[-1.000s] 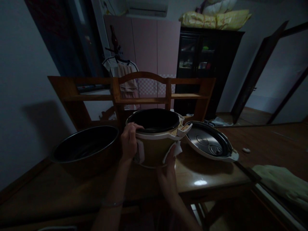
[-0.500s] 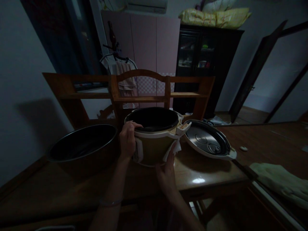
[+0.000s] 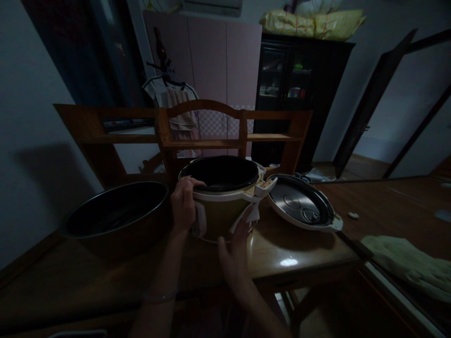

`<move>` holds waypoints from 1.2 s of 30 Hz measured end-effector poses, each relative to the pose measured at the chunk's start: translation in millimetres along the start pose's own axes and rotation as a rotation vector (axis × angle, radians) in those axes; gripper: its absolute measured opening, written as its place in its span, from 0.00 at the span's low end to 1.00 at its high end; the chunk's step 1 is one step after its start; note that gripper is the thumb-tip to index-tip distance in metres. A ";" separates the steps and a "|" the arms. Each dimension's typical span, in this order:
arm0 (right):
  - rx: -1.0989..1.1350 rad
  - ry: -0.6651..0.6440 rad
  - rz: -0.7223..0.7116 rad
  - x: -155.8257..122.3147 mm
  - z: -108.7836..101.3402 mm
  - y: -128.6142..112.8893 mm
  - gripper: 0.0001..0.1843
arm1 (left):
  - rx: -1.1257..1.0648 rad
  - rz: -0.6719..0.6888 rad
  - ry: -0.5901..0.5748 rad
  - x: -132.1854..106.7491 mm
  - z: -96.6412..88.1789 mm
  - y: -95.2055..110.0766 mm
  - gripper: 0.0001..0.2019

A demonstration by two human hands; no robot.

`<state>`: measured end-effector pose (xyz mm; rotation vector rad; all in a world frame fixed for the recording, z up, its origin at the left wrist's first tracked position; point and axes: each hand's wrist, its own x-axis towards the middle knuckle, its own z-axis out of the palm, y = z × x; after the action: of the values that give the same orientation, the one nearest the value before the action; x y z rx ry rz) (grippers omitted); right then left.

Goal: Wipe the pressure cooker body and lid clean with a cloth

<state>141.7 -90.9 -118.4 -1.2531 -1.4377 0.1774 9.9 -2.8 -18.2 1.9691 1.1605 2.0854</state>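
An open rice cooker (image 3: 220,213) with a dark interior stands on the wooden table (image 3: 275,263). My left hand (image 3: 183,204) grips its rim at the left front, fingers bent over the edge. Against the cooker's front right side, my right hand (image 3: 237,256) presses a white tissue (image 3: 251,215) with its fingers, the thumb held apart. To the left sits a dark inner pot (image 3: 120,216). The cooker's round lid (image 3: 299,204) lies to the right, its metal inside facing up.
A wooden shelf rack (image 3: 204,143) rises behind the cooker. A small white object (image 3: 353,215) lies right of the lid, and a pale green cloth (image 3: 405,265) is at the lower right. Pink cabinets (image 3: 207,61) and a dark cabinet (image 3: 299,94) stand farther back.
My right hand has slid a little left along the cooker's side with the tissue. My left hand keeps its grip on the rim. The whole view has shifted slightly.
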 end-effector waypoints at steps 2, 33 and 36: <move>-0.075 -0.004 -0.043 -7.7 7.5 -5.4 0.53 | 0.009 -0.011 0.000 -0.1 -0.1 0.3 0.26; -0.344 -0.188 -0.482 10.6 2.9 -3.4 0.49 | -0.006 0.014 -0.007 0.0 -0.7 -3.5 0.26; -0.342 -0.236 -0.534 9.0 7.9 -5.4 0.48 | -0.018 0.013 -0.004 -0.3 -0.7 -5.5 0.25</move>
<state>134.5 -82.3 -111.5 -1.0911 -2.0187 -0.3048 7.0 0.7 -21.2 1.9777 1.1272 2.0896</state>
